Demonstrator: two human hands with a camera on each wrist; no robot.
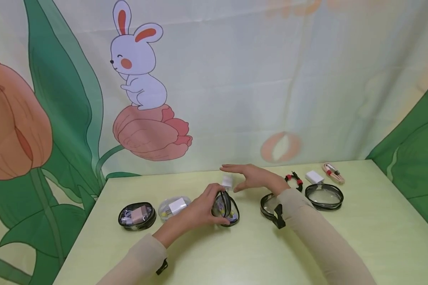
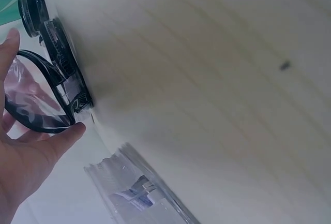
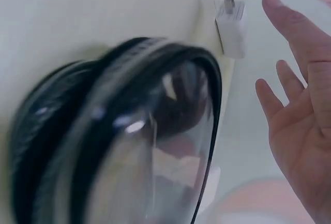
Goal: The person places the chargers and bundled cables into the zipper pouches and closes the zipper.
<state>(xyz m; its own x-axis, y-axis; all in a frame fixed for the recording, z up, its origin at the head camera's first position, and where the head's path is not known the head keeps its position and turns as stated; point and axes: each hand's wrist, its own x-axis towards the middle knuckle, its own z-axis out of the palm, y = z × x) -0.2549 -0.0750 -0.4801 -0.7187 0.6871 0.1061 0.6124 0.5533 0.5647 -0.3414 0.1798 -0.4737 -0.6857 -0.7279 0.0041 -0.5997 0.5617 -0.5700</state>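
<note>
My left hand (image 1: 200,209) grips a clear pouch with black trim (image 1: 226,202) at mid-table, thumb low and fingers at the top edge. Its lid stands raised; a coiled cable shows in the lower half. In the left wrist view, the hand (image 2: 33,164) spans the lid's black rim (image 2: 39,128). My right hand (image 1: 255,177) hovers past the pouch, fingers spread and holding nothing. Just beyond lies a white charger plug (image 1: 227,182), seen with its prongs in the right wrist view as the charger plug (image 3: 232,30), apart from the right hand (image 3: 302,125).
To the left sit a black-trimmed pouch (image 1: 137,216) with a pink charger and a clear pouch (image 1: 174,207) with a white charger. Below my right forearm is another clear pouch (image 1: 267,206). Farther right are a black cable (image 1: 299,184), white charger (image 1: 314,177), pink cable (image 1: 333,173) and clear pouch (image 1: 324,196).
</note>
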